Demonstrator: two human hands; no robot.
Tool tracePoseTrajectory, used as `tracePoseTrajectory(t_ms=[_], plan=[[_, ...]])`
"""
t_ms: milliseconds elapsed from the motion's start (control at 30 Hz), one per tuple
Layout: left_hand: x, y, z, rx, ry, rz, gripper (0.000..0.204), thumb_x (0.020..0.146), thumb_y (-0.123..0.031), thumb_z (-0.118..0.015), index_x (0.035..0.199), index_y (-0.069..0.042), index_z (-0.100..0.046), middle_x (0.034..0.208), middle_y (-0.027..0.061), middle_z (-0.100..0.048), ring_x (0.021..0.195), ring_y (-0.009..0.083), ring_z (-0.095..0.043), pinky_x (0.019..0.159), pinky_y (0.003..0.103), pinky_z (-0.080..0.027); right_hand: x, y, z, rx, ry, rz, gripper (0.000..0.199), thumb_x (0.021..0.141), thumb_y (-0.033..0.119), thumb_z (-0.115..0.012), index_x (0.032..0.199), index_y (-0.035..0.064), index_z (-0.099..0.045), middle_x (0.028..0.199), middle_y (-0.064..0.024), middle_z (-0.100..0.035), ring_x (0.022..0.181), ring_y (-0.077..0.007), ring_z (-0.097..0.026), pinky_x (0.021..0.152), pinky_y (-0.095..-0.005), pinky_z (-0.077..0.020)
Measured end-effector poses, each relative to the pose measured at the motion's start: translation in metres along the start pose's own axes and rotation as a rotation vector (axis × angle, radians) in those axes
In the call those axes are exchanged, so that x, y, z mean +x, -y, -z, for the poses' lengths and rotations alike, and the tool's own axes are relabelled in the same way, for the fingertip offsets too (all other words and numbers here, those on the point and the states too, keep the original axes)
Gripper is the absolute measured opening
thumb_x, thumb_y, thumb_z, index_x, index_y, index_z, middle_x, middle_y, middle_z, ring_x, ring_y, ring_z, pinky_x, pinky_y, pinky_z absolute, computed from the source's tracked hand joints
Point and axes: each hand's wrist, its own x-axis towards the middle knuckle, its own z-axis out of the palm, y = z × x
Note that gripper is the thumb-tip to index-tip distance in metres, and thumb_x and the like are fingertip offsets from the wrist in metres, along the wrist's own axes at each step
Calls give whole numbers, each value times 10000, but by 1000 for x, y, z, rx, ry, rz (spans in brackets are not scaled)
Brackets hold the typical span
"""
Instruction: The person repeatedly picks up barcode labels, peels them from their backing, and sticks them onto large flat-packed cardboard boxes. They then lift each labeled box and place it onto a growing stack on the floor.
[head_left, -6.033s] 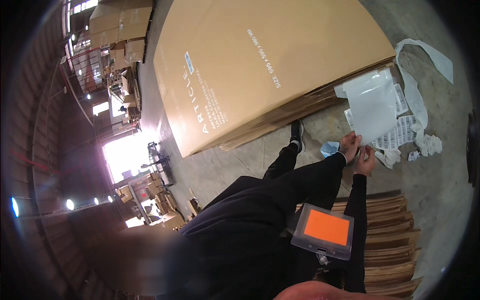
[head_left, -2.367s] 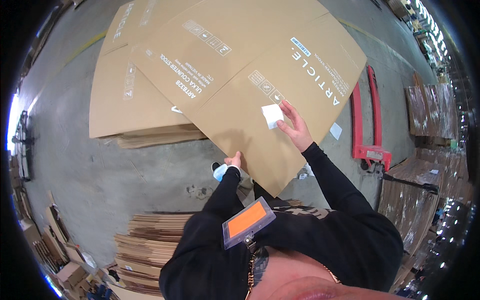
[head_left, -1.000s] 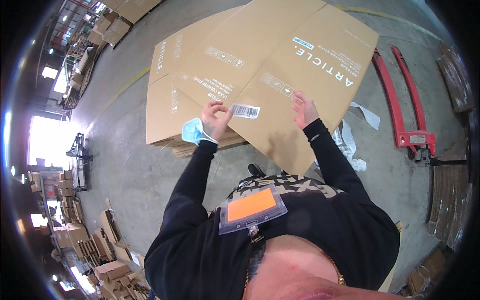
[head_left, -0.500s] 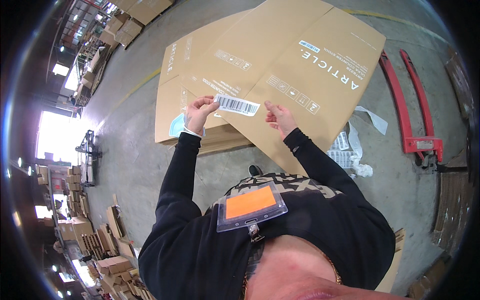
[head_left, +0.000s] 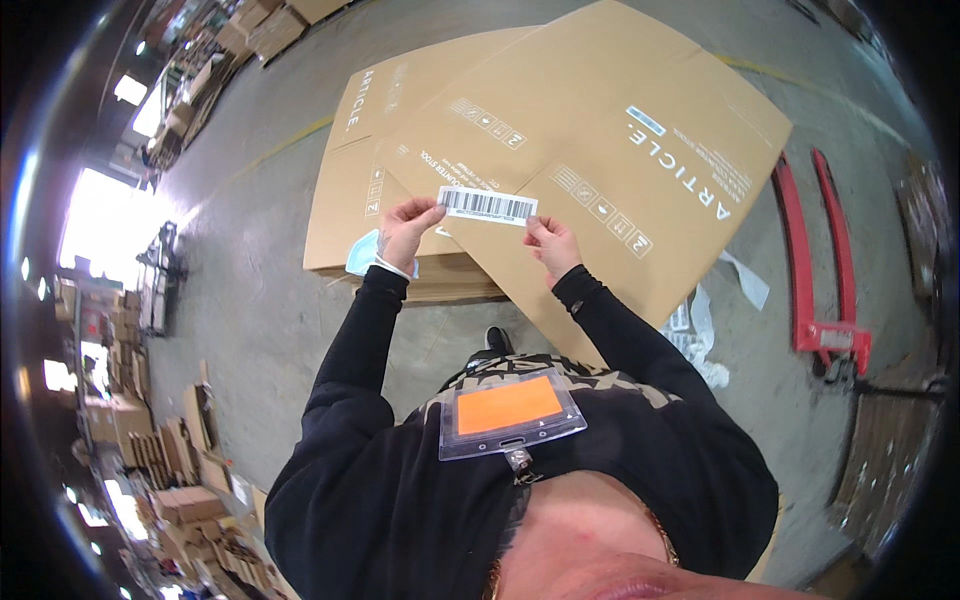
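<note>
A white barcode label [head_left: 488, 205] is stretched between my two hands, above a stack of flattened cardboard boxes. My left hand [head_left: 405, 232] pinches its left end between thumb and fingers. At the right end, my right hand [head_left: 552, 247] grips the lower corner with its fingertips. Under the label lies the top cardboard sheet [head_left: 600, 130], turned at an angle over the stack [head_left: 345, 215]. This sheet carries white print and a small barcode sticker [head_left: 645, 121]. A light blue face mask [head_left: 363, 254] hangs by my left wrist.
Right of the stack, a red pallet jack [head_left: 800, 250] stands on the grey concrete floor. White backing paper [head_left: 745, 280] and label sheets [head_left: 690, 340] lie on the floor beside the sheet's right edge. Cardboard boxes and pieces [head_left: 190, 505] are piled at the lower left.
My right hand has moved in and taken hold of the label's right end. The label now lies straighter between both hands. The whole view has shifted slightly.
</note>
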Motion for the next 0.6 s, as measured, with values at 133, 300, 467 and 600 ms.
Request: tracePoseTrajectory(t_ms=[133, 300, 467, 600], plan=[[-2, 46, 39, -329, 158, 117, 415, 867, -107, -635, 1260, -45, -519, 1031, 95, -628, 879, 169, -629, 786, 300, -506, 74, 6, -18, -326, 93, 248, 192, 936, 229, -584, 842, 62, -599, 709, 13, -565, 671, -77, -518, 632, -227, -412], [11, 93, 44, -622, 500, 95, 871, 868, -144, -639, 1515, -209, -59, 1161, 184, -538, 963, 279, -620, 870, 388, -510, 202, 33, -72, -949, 206, 553, 223, 909, 222, -571, 876, 4, -603, 752, -91, -605, 706, -199, -559, 663, -331, -446], [82, 133, 61, -881, 331, -9, 1011, 841, -124, -669, 1498, -304, 79, 1224, 193, -478, 997, 272, -612, 859, 382, -515, 323, 5, -191, -1242, 622, 702, 225, 892, 235, -567, 871, 14, -599, 805, -146, -581, 814, -296, -534, 729, -392, -433], [187, 171, 65, -951, 102, -112, 1040, 842, -99, -641, 1476, -330, 152, 1315, 216, -390, 1050, 323, -578, 886, 435, -496, 445, -43, -277, -1363, 790, 690, 248, 893, 264, -569, 880, 19, -600, 890, -165, -566, 904, -317, -496, 787, -413, -418]])
